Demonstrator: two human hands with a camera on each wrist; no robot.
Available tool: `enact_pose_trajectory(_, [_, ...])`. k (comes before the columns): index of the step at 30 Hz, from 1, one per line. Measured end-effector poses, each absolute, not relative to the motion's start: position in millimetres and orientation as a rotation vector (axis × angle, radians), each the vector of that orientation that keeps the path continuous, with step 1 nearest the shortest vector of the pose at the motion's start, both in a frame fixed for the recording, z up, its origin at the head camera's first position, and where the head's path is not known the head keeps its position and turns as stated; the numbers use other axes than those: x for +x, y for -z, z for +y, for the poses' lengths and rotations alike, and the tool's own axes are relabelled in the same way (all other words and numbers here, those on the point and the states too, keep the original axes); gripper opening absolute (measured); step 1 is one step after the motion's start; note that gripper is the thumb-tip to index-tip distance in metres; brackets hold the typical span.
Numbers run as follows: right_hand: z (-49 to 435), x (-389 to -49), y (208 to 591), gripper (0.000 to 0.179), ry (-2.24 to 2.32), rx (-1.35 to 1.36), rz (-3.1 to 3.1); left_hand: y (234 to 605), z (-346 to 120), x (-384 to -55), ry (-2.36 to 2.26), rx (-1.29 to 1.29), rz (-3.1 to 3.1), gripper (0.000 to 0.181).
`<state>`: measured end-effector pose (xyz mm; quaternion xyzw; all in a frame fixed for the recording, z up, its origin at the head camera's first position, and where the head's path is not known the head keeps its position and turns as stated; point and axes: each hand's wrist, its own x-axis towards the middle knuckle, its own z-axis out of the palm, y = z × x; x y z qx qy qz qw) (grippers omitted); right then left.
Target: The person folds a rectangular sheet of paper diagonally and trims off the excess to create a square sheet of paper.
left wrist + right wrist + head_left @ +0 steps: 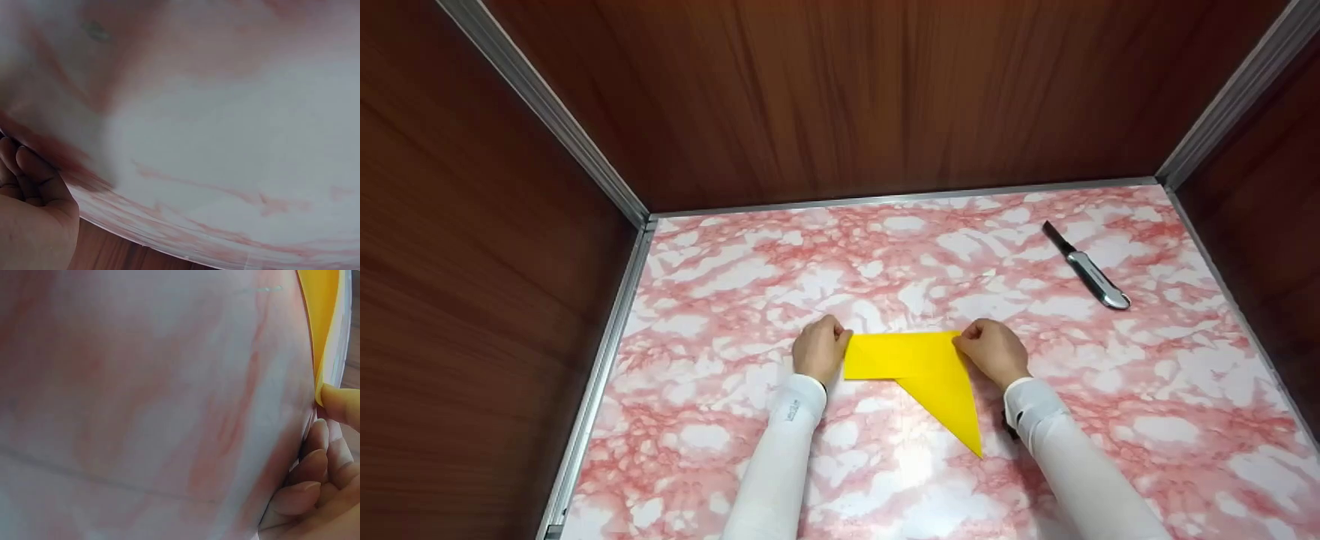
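A folded sheet of yellow paper lies between the two hands in the head view, with a straight band on the left and a pointed flap reaching toward the person on the right. At its upper left corner, the left hand pinches the edge with thumb and fingers. The right hand pinches the upper right corner. In the right wrist view, the thumb presses on the tip of the yellow paper and the other fingers curl beneath it. Only curled fingers of the left hand show in the left wrist view; the paper is hidden there.
A utility knife with its dark blade extended lies at the back right of the red-and-white marbled table. Brown wood-grain panels with metal edging stand at the back and both sides.
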<state>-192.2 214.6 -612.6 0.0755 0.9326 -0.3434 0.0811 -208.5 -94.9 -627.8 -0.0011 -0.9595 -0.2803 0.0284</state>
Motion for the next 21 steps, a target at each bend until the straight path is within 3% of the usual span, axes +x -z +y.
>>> enact_pose_trajectory(13, [212.8, -189.0, 612.4, 0.025, 1.022, 0.158, 2.857, 626.9, -93.6, -207.3, 0.772, -0.042, -2.942, 0.019])
enact_pose_trajectory(18, [211.2, -188.8, 614.2, 0.028, 1.011, 0.131, 2.886, 623.4, -87.0, -201.4, 0.697, -0.150, -2.922, 0.010])
enact_pose_trajectory(21, [210.4, -188.4, 615.7, 0.027, 1.007, 0.117, 2.902, 616.3, -76.3, -192.0, 0.607, -0.326, -2.932, 0.026])
